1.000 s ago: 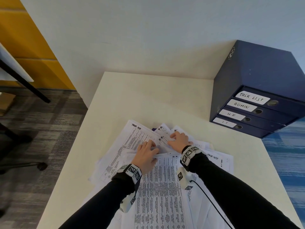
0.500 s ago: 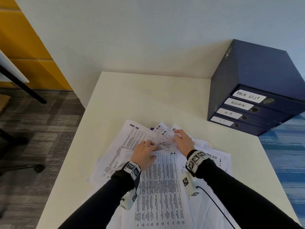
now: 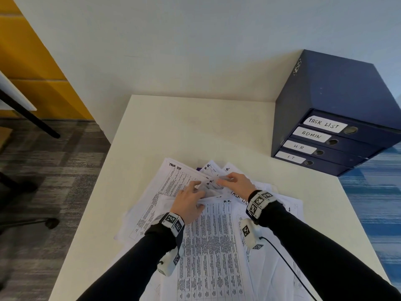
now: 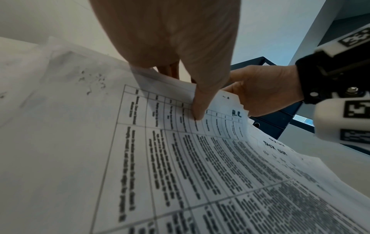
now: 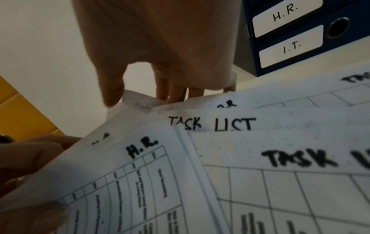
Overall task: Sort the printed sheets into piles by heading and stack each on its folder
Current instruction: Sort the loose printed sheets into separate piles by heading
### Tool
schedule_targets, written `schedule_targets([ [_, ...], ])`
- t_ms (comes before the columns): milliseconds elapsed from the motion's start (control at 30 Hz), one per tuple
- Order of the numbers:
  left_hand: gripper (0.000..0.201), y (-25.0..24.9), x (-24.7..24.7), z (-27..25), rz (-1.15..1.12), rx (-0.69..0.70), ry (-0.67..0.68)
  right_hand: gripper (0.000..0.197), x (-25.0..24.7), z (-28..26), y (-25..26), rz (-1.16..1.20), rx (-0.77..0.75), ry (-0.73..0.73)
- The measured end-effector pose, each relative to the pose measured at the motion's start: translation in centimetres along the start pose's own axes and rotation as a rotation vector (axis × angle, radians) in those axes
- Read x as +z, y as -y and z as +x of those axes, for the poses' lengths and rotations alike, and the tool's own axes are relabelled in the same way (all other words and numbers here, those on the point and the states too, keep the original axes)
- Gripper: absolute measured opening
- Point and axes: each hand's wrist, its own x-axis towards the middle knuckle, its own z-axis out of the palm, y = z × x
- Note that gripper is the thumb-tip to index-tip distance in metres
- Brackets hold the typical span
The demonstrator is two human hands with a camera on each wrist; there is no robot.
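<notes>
Head view: pale bench (image 3: 195, 131) against white wall, grey carpet at left. Sheets (image 3: 208, 246) heaped under both hands. Left hand (image 3: 188, 203) grip pinches top H.R. sheet's far edge; right hand (image 3: 237, 183) grip pinches small sheet. Folders (image 3: 329, 146) stacked beyond right hand; bare bench beyond fingers.

Left wrist: thumb (image 4: 200, 101) on table print, corner lifted.

Right wrist: thumb (image 5: 112, 88) clamps paper edge; TASK LIST sheets (image 5: 280, 142) just below.

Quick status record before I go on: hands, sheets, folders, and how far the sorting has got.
left hand: pinches the top edge of an H.R. sheet
right hand: grips sheet tops at the pile's far end
sheets: one mixed overlapping pile on the table; H.R. and TASK LIST headings show
folders: four stacked flat, TASK LIST, ADMIN, H.R., I.T.
sorting: no piles on folders yet
</notes>
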Motion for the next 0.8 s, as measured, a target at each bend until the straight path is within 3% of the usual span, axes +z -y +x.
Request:
schedule_targets([
  [67, 0.025, -0.2, -0.2, -0.1, -0.010, -0.001, -0.016, 0.056, 0.1, 0.2, 0.1, -0.094, 0.001, 0.007],
  [167, 0.025, -0.4, -0.2, -0.4, 0.033, -0.011, -0.047, 0.016, 0.3, 0.0, 0.9, -0.240, -0.010, -0.154],
  [267, 0.025, -0.7, -0.4, -1.2, 0.088, 0.004, -0.113, 0.016, 0.3, -0.6, 1.9, -0.456, -0.115, -0.268],
  [333, 0.036, -0.6, -0.5, -1.7, 0.113, 0.018, -0.162, 0.019, 0.0, -1.1, 2.3, -0.529, -0.218, -0.163],
  [400, 0.029, -0.7, -0.7, -2.1, 0.152, 0.013, -0.153, 0.025, -0.5, -1.8, 2.8, -0.564, -0.251, -0.049],
  [467, 0.026, -1.0, -1.2, -2.4, 0.127, 0.002, -0.088, 0.022, -1.0, -2.6, 3.3, -0.438, -0.303, -0.114],
  [533, 0.031, -0.8, -1.8, -2.8, 0.071, -0.023, -0.052, 0.005, -1.8, -3.6, 3.5, -0.216, -0.354, -0.212],
  [667, 0.032, -0.3, -3.5, -3.7, -0.013, -0.169, 0.106, 0.009, -3.5, -5.7, 4.0, -0.087, -0.443, -0.148],
  [733, 0.034, 0.9, -4.2, -4.0, -0.039, -0.302, 0.253, 0.005, -4.8, -6.9, 4.8, 0.060, -0.488, -0.300],
  [800, 0.025, 2.2, -4.7, -4.2, -0.017, -0.341, 0.355, 0.003, -6.6, -8.5, 6.5, 0.223, -0.526, -0.425],
])
